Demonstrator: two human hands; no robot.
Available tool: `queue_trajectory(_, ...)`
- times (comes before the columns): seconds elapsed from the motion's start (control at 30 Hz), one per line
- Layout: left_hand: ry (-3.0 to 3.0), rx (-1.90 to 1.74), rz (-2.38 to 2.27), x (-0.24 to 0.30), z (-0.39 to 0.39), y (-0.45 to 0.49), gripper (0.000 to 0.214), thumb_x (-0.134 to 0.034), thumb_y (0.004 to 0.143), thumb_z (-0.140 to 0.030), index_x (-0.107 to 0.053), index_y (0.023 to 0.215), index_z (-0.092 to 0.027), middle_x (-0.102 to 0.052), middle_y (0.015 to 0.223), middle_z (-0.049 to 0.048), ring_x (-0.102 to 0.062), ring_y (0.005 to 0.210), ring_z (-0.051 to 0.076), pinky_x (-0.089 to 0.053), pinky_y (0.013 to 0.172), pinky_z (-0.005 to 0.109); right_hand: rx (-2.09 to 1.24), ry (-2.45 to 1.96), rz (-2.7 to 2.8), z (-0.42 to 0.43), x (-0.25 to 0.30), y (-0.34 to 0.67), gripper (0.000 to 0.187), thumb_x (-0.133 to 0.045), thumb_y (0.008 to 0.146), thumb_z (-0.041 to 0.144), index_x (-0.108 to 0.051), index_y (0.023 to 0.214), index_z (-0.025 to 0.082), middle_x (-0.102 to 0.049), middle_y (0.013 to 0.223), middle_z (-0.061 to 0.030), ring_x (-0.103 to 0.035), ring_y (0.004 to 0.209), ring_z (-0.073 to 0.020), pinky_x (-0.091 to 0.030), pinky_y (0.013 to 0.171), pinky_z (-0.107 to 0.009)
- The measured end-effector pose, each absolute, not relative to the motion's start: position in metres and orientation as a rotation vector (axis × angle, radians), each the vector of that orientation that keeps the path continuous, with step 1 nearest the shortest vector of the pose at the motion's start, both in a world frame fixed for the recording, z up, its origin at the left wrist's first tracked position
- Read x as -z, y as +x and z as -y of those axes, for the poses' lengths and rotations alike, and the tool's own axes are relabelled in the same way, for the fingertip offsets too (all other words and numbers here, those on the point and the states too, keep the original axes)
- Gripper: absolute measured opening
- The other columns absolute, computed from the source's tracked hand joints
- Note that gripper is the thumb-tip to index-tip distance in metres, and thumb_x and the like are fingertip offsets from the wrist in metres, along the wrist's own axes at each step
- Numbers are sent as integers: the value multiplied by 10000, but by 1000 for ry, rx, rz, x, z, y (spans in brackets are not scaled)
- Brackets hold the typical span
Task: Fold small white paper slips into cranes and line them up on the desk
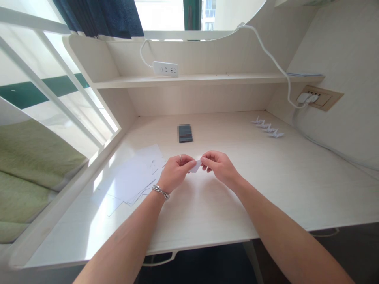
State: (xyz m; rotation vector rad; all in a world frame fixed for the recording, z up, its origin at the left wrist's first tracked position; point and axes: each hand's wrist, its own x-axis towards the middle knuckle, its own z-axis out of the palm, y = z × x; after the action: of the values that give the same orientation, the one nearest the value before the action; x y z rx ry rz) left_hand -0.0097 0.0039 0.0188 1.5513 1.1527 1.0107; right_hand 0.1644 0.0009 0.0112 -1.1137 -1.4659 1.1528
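A small folded piece of white paper (196,166) is held just above the desk, between my two hands. My left hand (177,170), with a ring and a chain bracelet, pinches its left side between thumb and fingers. On its right edge, my right hand (218,165) pinches with thumb and forefinger. The fold's exact shape is partly hidden by my fingers. Loose white sheets of paper (133,169) lie to the left of my left hand. Several folded paper cranes (268,128) stand in a row at the back right.
A dark, blurred rectangular object (185,133) lies on the desk (296,185) beyond my hands. On the shelf (207,79) sits a white power strip (166,69). A white cable (275,59) hangs down to the wall socket (319,97). White rails (56,86) run along the left.
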Motion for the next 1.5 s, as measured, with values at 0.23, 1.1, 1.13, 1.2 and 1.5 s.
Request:
queue_trajectory(0.23,1774,-855,-1240,-20,-1,-8,194,-585,781,-322,-697,724,-175,-661,680,5,-554,644,137,-404,611,261,-1116,-1206,1587,-1,-10,168,132,-595,772,291,-628,722,174,-605,635,-6,-553,605,-140,-424,584,-280)
queue_trajectory(1.1,1572,-745,-1081,-11,-4,-7,245,-673,782,-387,-681,780,-142,-705,746,66,-636,648,139,-499,631,263,-1090,-1191,1460,-6,-9,174,207,-606,791,362,-629,736,164,-620,650,-14,-566,621,-138,-436,574,-268)
queue_trajectory(1.13,1558,-717,-1083,-11,-3,-7,250,-673,782,-393,-681,778,-143,-707,747,71,-639,649,142,-504,627,265,-1081,-1187,1462,-6,-9,174,215,-601,797,367,-627,731,164,-620,648,-15,-567,622,-139,-438,578,-269)
queue_trajectory(1.2,1537,-679,-1082,-10,-3,-6,262,-667,787,-405,-680,774,-144,-709,743,78,-642,645,144,-509,619,267,-1091,-1177,1430,-6,-9,173,231,-603,798,385,-626,741,163,-616,647,-15,-570,623,-140,-440,570,-267)
queue_trajectory(1.5,1580,-742,-1035,-9,-3,-5,272,-671,780,-413,-657,739,-145,-700,708,71,-626,598,133,-499,584,259,-1127,-1161,1406,-5,-11,170,203,-644,757,352,-621,703,157,-589,608,-2,-531,567,-124,-431,559,-273)
